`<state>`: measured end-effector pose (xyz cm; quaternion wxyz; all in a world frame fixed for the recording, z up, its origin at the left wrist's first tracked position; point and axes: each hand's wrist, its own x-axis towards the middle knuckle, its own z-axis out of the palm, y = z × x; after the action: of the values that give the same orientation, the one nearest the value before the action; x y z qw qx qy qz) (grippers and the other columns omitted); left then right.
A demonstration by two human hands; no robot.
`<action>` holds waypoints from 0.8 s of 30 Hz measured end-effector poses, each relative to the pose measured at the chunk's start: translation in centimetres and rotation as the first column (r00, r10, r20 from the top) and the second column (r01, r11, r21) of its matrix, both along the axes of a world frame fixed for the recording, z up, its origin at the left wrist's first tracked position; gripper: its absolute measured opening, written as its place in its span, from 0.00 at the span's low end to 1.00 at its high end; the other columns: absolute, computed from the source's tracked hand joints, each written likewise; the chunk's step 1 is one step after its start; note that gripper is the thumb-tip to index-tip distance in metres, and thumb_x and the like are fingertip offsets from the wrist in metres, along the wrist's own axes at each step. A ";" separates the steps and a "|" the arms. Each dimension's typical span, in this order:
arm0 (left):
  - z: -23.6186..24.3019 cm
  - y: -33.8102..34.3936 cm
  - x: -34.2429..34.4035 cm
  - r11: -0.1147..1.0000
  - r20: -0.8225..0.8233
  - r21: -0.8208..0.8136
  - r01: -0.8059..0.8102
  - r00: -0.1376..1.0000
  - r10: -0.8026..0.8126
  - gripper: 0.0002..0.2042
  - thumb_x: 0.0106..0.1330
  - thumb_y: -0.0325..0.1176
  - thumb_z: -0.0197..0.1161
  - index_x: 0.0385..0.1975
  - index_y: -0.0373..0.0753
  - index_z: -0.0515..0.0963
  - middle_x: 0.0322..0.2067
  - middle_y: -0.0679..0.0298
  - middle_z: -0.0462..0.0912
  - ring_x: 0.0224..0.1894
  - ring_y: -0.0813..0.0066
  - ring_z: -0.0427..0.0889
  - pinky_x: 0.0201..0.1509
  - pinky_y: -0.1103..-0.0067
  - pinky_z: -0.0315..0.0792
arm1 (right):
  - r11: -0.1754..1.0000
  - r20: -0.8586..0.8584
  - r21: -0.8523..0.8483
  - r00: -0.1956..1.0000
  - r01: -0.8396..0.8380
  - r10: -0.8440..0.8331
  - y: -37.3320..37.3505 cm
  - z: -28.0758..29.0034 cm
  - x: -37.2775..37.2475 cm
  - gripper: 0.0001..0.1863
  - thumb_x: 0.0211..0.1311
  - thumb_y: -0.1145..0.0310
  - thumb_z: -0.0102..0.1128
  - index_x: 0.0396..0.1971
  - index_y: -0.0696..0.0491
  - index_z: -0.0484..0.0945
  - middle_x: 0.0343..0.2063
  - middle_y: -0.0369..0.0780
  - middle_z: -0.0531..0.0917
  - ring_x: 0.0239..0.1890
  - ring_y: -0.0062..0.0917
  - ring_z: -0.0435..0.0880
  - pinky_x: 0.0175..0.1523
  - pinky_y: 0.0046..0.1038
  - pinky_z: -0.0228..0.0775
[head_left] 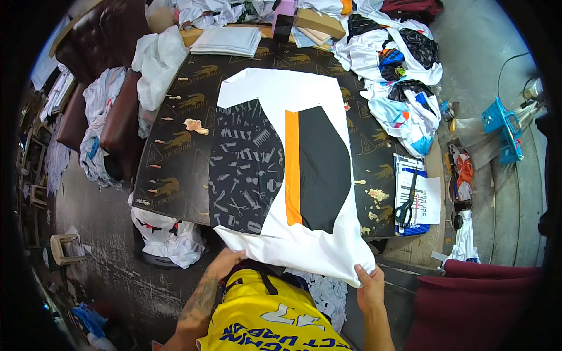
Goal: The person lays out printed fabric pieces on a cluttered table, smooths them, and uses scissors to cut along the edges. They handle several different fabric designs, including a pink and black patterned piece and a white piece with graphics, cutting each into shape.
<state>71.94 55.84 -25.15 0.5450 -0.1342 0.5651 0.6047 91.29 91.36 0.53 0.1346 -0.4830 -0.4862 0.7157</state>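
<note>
A large white fabric sheet point(304, 88) lies over the dark table, its near edge hanging toward me. Two printed panels show on it: a black one with grey tool shapes point(240, 169) on the left, and a black one point(322, 169) with an orange strip point(292, 169) on the right. My left hand point(227, 261) is closed on the near left edge of the sheet, its fingers partly hidden. At the near right corner my right hand point(369, 284) pinches the fabric, thumb on top.
Black scissors point(405, 210) rest on papers point(427, 199) at the table's right edge. Fabric scraps point(196, 126) dot the dark tabletop point(170, 169). Folded white cloth point(225, 42) lies at the back. Piled garments point(404, 111) stand right; a brown leather chair point(105, 41) stands left.
</note>
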 end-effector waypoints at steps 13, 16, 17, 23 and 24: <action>26.7 -2.2 -15.1 0.770 -0.195 0.444 -0.458 0.790 0.582 0.22 0.75 0.27 0.67 0.66 0.33 0.74 0.54 0.59 0.84 0.52 0.73 0.85 0.58 0.75 0.79 | 0.769 -0.124 0.509 0.851 -0.386 0.509 8.3 10.2 -11.2 0.20 0.64 0.72 0.77 0.54 0.60 0.82 0.45 0.39 0.86 0.49 0.21 0.84 0.56 0.24 0.77; 22.6 0.4 -25.0 0.993 -0.636 -0.047 -0.109 0.770 0.054 0.12 0.74 0.31 0.70 0.52 0.34 0.84 0.48 0.62 0.85 0.49 0.79 0.85 0.49 0.82 0.77 | 0.595 0.191 0.551 0.782 -0.585 0.593 13.1 8.7 -19.7 0.12 0.66 0.70 0.75 0.45 0.59 0.85 0.46 0.38 0.84 0.44 0.18 0.81 0.45 0.21 0.72; 20.7 1.5 -27.5 0.982 -0.691 -0.148 -0.117 0.722 -0.018 0.09 0.72 0.33 0.72 0.46 0.35 0.86 0.44 0.63 0.85 0.44 0.79 0.84 0.45 0.81 0.75 | 0.636 0.255 0.526 0.818 -0.565 0.516 14.1 7.3 -22.0 0.11 0.67 0.69 0.75 0.42 0.59 0.86 0.46 0.38 0.84 0.44 0.18 0.80 0.44 0.22 0.71; 12.9 7.1 -37.2 0.927 -0.939 -0.325 -0.187 0.180 -0.293 0.10 0.65 0.34 0.77 0.38 0.34 0.86 0.23 0.64 0.78 0.25 0.71 0.74 0.34 0.72 0.70 | 0.598 0.142 0.728 0.927 -0.335 0.347 17.9 -2.6 -30.8 0.16 0.72 0.60 0.73 0.34 0.60 0.85 0.40 0.38 0.85 0.39 0.22 0.80 0.44 0.28 0.69; 12.3 7.8 -38.3 0.893 -0.895 -0.411 -0.185 0.266 -0.358 0.10 0.65 0.33 0.77 0.37 0.34 0.86 0.23 0.63 0.78 0.25 0.70 0.74 0.34 0.72 0.70 | 0.619 0.200 0.683 0.914 -0.389 0.354 18.6 -3.9 -31.8 0.16 0.72 0.59 0.72 0.35 0.59 0.85 0.36 0.36 0.84 0.36 0.20 0.78 0.42 0.27 0.69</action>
<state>33.61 63.60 -12.89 0.0791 0.1720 0.9035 0.3846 59.49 109.92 -3.40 0.1480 -0.2985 -0.8153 0.4736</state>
